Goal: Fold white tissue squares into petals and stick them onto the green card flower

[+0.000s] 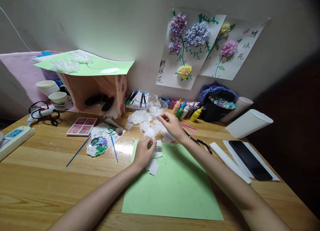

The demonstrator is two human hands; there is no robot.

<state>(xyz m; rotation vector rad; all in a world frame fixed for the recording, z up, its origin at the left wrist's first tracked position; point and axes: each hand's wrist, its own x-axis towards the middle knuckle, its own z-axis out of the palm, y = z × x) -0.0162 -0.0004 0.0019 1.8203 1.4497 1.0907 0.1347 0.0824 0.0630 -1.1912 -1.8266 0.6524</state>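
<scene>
On the upper left edge of a light green sheet of paper (172,191) rests my left hand (144,152), its fingers curled together beside a few small white paper pieces (154,168). Whatever those fingers hold, if anything, is hidden. My right hand (172,125) reaches over a loose heap of torn white paper pieces (139,117), with thumb and fingertips pinched together. I cannot make out what is in the pinch. Behind it stands a clear round tub (163,105) with more white pieces. Black-handled scissors (205,145) lie partly behind my right forearm.
Left are a paint palette (93,147), paintbrushes (114,147), a power strip (17,141) and paper cups (58,98). Paint bottles (196,114) and a black pen holder (216,110) line the wall. A phone (250,159) and white container (248,123) are right.
</scene>
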